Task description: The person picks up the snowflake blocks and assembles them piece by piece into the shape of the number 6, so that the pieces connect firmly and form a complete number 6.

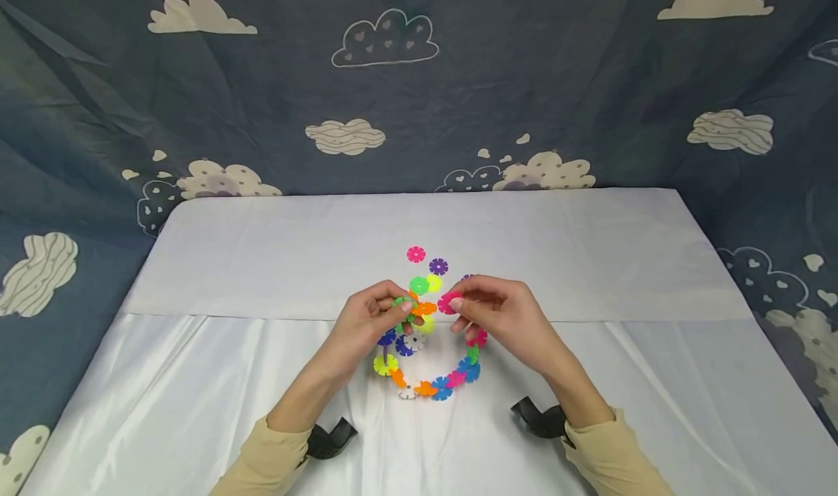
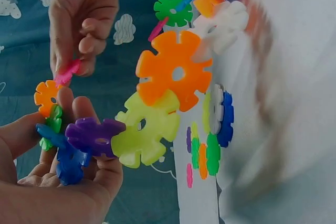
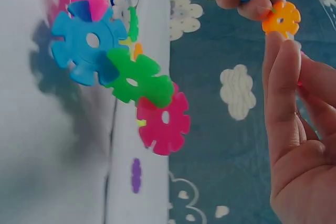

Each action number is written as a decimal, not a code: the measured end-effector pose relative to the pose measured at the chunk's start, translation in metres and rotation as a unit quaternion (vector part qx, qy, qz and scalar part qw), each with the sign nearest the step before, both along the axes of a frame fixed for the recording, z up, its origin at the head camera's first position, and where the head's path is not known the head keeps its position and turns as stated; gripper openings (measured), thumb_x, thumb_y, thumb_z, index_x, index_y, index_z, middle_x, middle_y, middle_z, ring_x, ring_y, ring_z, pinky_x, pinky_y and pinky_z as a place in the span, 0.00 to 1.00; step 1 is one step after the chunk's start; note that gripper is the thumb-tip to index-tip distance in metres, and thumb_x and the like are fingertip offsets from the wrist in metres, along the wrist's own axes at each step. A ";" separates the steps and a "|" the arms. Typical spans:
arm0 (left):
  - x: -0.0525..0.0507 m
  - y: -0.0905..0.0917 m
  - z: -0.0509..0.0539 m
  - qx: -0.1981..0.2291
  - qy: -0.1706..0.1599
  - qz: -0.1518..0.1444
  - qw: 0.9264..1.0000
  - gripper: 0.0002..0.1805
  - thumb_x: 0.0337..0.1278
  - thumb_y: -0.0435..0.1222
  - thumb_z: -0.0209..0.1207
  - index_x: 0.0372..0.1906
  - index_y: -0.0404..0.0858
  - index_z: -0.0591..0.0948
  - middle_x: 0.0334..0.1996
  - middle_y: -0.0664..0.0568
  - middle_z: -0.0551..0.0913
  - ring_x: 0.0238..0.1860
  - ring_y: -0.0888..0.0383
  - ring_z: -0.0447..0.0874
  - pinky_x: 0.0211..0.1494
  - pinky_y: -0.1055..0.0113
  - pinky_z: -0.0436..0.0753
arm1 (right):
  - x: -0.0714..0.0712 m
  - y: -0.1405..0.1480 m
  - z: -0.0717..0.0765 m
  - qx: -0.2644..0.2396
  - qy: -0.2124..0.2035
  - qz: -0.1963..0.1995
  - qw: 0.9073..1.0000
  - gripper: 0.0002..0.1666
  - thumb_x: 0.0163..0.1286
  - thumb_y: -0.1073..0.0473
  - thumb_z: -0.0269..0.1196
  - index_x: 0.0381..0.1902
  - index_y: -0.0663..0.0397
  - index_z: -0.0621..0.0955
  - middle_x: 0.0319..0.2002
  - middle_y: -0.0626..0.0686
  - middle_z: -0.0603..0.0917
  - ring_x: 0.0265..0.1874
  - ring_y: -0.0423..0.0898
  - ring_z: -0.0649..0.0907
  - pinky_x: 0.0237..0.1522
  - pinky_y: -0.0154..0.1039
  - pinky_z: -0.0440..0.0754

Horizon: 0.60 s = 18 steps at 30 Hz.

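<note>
A chain of notched plastic discs curves below the hands in the head view, with an orange disc (image 1: 425, 388) and a blue disc (image 1: 441, 388) at its bottom. The left hand (image 1: 365, 326) grips its upper left end between thumb and fingers, around green and blue discs (image 2: 71, 163). From that grip an orange disc (image 1: 424, 308) sticks out toward the right. Between thumb and fingertips the right hand (image 1: 503, 316) pinches a pink disc (image 1: 448, 302), close to the orange one; whether they touch I cannot tell. The chain's other end, a pink disc (image 3: 164, 121), hangs free near the right hand.
Loose discs lie on the white cloth (image 1: 262, 263) beyond the hands: pink (image 1: 415, 254), purple (image 1: 438, 266), green (image 1: 419, 285) and yellow (image 1: 434, 283). A white disc (image 1: 415, 340) and a blue disc (image 1: 403, 347) lie inside the curve. Behind hangs a dark cloud-patterned curtain (image 1: 281, 81).
</note>
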<state>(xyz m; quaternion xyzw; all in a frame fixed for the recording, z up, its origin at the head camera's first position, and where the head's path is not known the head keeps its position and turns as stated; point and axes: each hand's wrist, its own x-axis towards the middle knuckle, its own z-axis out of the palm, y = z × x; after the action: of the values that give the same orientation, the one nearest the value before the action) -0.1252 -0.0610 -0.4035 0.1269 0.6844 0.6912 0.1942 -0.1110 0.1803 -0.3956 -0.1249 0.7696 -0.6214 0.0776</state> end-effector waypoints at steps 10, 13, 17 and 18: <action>0.001 0.000 -0.001 0.015 0.001 0.003 1.000 0.07 0.69 0.34 0.56 0.43 0.32 0.77 0.34 0.32 0.82 0.34 0.44 0.82 0.53 0.54 0.77 | 0.008 -0.012 0.001 -0.015 0.028 -0.019 0.999 0.09 0.68 0.63 0.65 0.46 0.59 0.82 0.34 0.56 0.85 0.32 0.55 0.87 0.36 0.42 0.85; 0.001 0.001 -0.001 0.021 0.003 0.005 1.000 0.07 0.69 0.34 0.56 0.42 0.32 0.76 0.32 0.37 0.83 0.35 0.38 0.81 0.53 0.54 0.76 | 0.009 -0.017 -0.002 -0.027 0.034 -0.031 0.999 0.10 0.68 0.65 0.64 0.46 0.62 0.81 0.33 0.57 0.85 0.30 0.52 0.87 0.36 0.42 0.85; 0.002 0.001 -0.001 0.022 0.008 0.014 1.000 0.07 0.69 0.33 0.56 0.39 0.31 0.76 0.29 0.35 0.81 0.36 0.30 0.79 0.52 0.54 0.76 | 0.012 -0.024 0.001 -0.028 0.034 -0.040 0.998 0.09 0.68 0.66 0.65 0.45 0.63 0.81 0.31 0.56 0.85 0.29 0.54 0.87 0.36 0.41 0.85; 0.002 0.002 -0.001 0.020 0.009 0.018 1.000 0.07 0.69 0.33 0.56 0.39 0.31 0.76 0.29 0.35 0.81 0.36 0.30 0.79 0.52 0.55 0.76 | 0.012 -0.025 0.001 -0.026 0.034 -0.041 0.998 0.09 0.67 0.66 0.65 0.44 0.63 0.81 0.31 0.56 0.85 0.29 0.56 0.86 0.35 0.41 0.85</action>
<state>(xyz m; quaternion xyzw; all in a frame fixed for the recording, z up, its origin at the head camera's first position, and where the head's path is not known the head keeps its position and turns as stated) -0.1234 -0.0593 -0.4042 0.1248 0.6746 0.7066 0.1733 -0.0989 0.1551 -0.3946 -0.1165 0.7596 -0.6395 0.0221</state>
